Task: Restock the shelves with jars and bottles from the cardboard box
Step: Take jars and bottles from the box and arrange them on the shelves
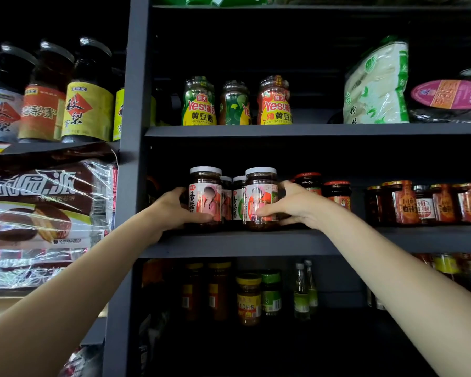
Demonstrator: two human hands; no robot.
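Two white-lidded jars of dark sauce stand at the front of the middle shelf (pixel 242 242). My left hand (pixel 172 208) grips the left jar (pixel 205 195) from its left side, thumb across the label's bottom. My right hand (pixel 297 206) grips the right jar (pixel 261 197) from its right side, thumb on the lower label. Two more jars of the same kind (pixel 233 198) stand behind, between them. The cardboard box is out of view.
Red-lidded jars (pixel 336 194) and several chilli jars (pixel 430 204) fill the same shelf to the right. Soybean paste jars (pixel 235 103) and a noodle bag (pixel 375 83) sit above. Small bottles and jars (pixel 249 297) stand below. Bottles (pixel 87 93) and wrapped cake packs (pixel 46 210) occupy the left unit.
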